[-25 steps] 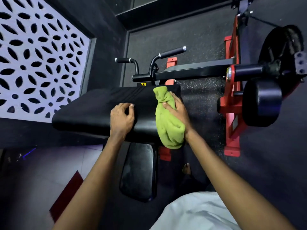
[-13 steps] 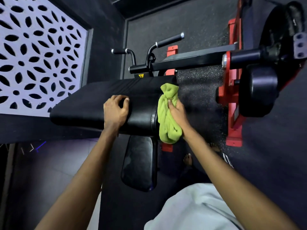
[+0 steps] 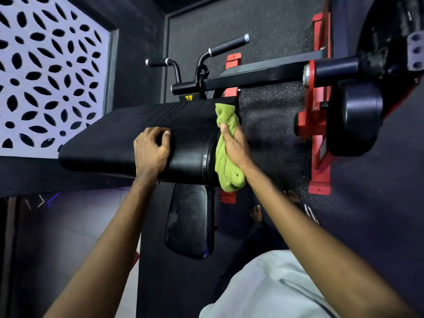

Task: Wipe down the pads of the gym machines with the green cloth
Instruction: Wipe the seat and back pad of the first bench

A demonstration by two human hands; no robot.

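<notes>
Black vinyl pad (image 3: 110, 143): left hand (image 3: 151, 150) plants bent fingertips on top, holding nothing, likely bracing. Green cloth (image 3: 227, 173) sits bunched against the pad's right end, right hand (image 3: 234, 145) gripping it to scrub that edge.

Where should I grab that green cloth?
Best round the middle of the green cloth, coming from the right. It is bunched into a long roll against the end of the black pad, which blocks its left; the right hand holds it there.
</notes>
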